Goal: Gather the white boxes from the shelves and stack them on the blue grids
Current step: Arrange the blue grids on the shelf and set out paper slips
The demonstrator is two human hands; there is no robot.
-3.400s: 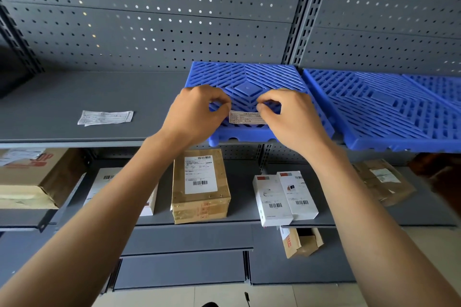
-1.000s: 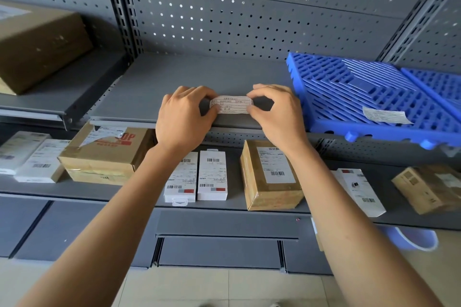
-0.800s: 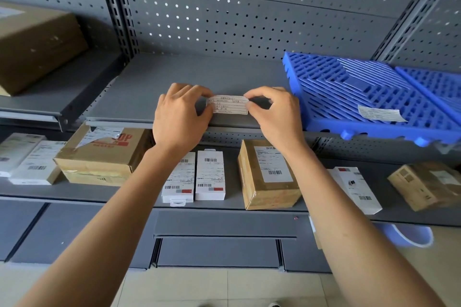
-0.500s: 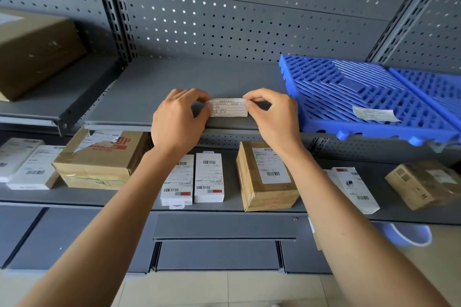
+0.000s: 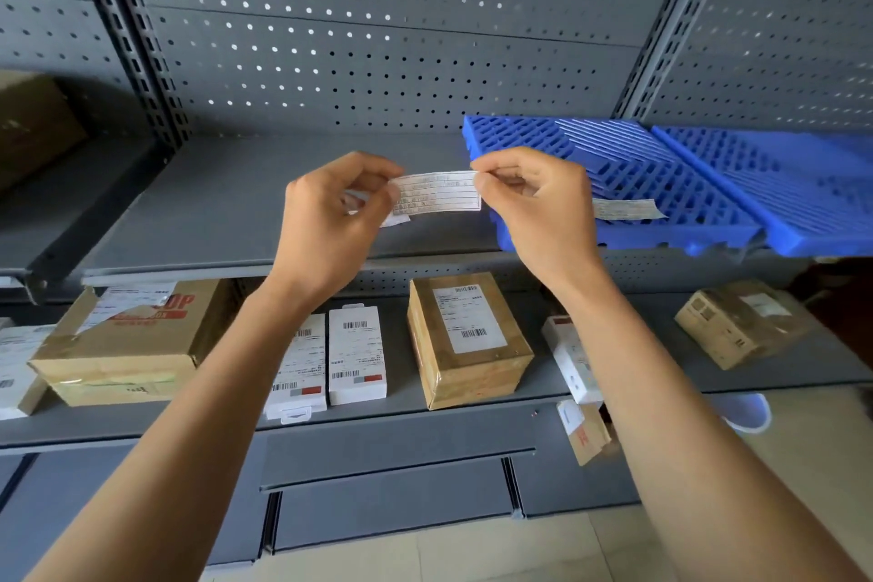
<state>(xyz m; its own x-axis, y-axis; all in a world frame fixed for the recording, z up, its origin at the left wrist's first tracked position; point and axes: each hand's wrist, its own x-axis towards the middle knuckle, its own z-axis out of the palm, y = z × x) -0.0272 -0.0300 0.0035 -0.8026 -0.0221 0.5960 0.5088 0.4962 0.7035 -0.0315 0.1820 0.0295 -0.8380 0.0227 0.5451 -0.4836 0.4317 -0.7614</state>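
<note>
Both hands hold a small white paper label [image 5: 437, 196] above the grey upper shelf [image 5: 226, 203]. My left hand [image 5: 330, 222] pinches its left end and my right hand [image 5: 538, 203] pinches its right end. To the right lies a blue grid [image 5: 628, 165] with another paper label [image 5: 623, 208] on it, and a second blue grid [image 5: 784, 184] beside it. On the lower shelf two white boxes [image 5: 356, 359] lie side by side under my left forearm. Another white box [image 5: 569, 359] is partly hidden by my right forearm.
Brown cardboard parcels sit on the lower shelf at left [image 5: 127, 345], middle [image 5: 467, 340] and right [image 5: 737, 326]. A large brown box [image 5: 33, 123] stands on the upper left shelf. White packs [image 5: 14, 359] lie at far left. A small carton [image 5: 583, 432] hangs below the lower shelf.
Both hands have lifted the label up off the front of the upper shelf and hold it higher, in the air. The view has tilted upward slightly.
</note>
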